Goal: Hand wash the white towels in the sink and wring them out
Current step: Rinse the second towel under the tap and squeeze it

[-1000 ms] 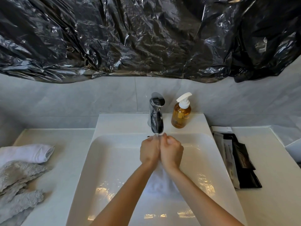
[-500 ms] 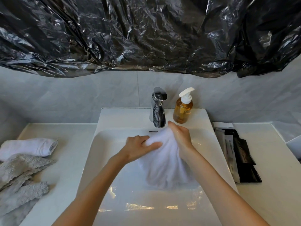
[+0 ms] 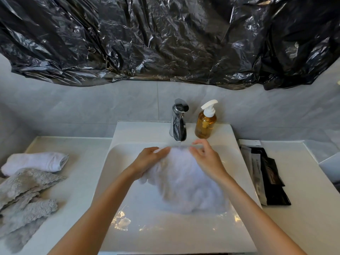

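Left hand (image 3: 147, 161) seemingly gripping blurred white towel (image 3: 184, 181), right hand (image 3: 206, 159) loosely spread, soap bottle (image 3: 205, 124) behind

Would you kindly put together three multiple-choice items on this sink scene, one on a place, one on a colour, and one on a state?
1. Where does the soap bottle stand?
A. Left of the faucet
B. Right of the faucet
C. Inside the basin

2. What colour is the liquid in the soap bottle?
A. Amber
B. Blue
C. Green

3. What is the state of the white towel in the sink?
A. Folded on the counter
B. Hanging from the faucet
C. Loosely spread in the basin between both hands

Answers:
1. B, the bottle sits on the sink ledge just right of the chrome faucet.
2. A, the clear bottle shows amber liquid under a white pump.
3. C, the left hand grips its edge and the right hand rests on top, over the basin.
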`<state>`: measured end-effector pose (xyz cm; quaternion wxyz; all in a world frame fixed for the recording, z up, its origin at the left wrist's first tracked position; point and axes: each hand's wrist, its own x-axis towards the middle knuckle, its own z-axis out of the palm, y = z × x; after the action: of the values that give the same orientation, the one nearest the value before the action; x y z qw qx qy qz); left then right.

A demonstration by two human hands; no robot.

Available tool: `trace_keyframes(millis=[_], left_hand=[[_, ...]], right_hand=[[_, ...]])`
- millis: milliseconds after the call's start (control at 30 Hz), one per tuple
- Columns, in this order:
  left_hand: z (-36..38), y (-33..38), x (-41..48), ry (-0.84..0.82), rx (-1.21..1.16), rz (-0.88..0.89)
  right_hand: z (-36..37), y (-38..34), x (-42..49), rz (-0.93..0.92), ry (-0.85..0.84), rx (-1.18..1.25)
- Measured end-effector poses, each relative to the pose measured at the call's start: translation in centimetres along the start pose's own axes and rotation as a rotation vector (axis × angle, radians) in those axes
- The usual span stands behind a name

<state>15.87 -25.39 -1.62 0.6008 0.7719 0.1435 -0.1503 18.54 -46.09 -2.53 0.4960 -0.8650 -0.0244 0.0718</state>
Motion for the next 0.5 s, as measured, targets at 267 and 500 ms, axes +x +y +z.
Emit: trace_keyframes(millis=[267, 500], left_hand=[[4.4, -0.6, 2.3, 0.049, -0.524, -0.293], [7.7, 1.1, 2.4, 0.362, -0.457, -0.241]], right_hand=[[4.8, 1.1, -2.2, -0.027, -0.032, -0.174], [6.9, -0.9, -0.8, 0.199, 0.342, 0.114]])
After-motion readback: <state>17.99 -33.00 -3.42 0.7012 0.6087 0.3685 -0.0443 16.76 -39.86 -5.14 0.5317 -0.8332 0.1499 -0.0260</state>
